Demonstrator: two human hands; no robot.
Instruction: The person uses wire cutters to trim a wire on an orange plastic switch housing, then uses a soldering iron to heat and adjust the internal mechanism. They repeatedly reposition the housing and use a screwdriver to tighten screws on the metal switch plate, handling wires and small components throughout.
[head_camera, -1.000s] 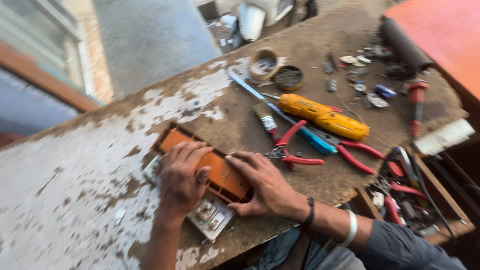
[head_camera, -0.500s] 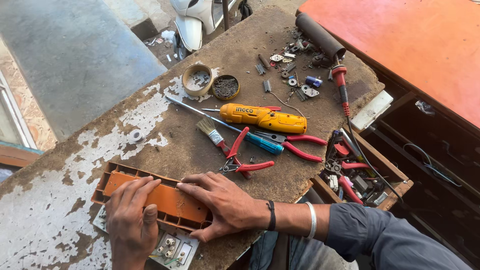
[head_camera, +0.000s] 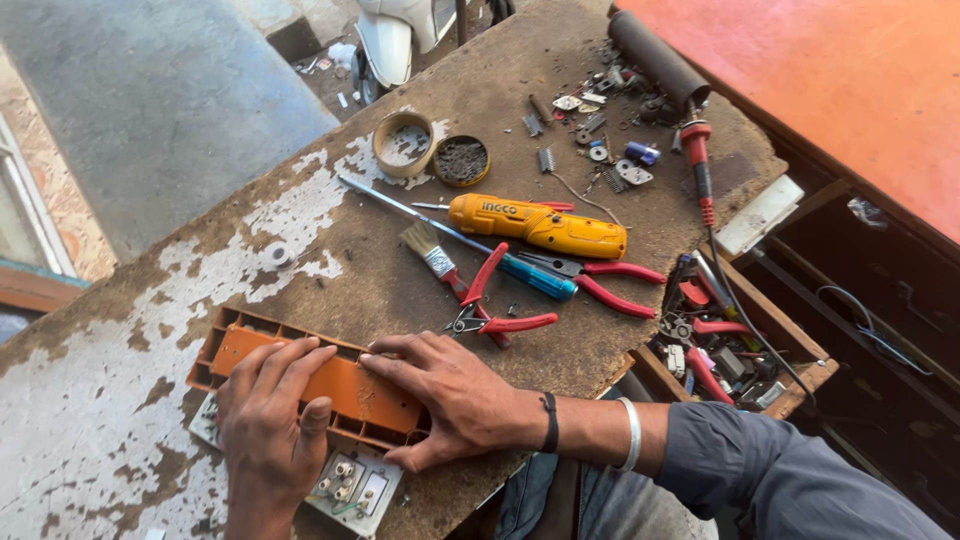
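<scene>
Both your hands, left hand (head_camera: 268, 420) and right hand (head_camera: 452, 395), lie flat with fingers spread on the orange housing (head_camera: 320, 385), whose long axis runs crosswise beneath them over the switch plate (head_camera: 350, 490).

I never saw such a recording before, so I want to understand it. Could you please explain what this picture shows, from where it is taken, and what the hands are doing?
The camera sits on a person's head and looks down at a worn wooden workbench with flaking white paint. Both bare hands press on a long orange plastic box with ribs: the left hand lies on its near end, and the right hand, with a black wrist band, lies on its other end. A white switch plate lies beneath it. Further back lie red-handled pliers, a small paintbrush, a yellow electric screwdriver and two round tins. Neither hand lifts anything.
</scene>
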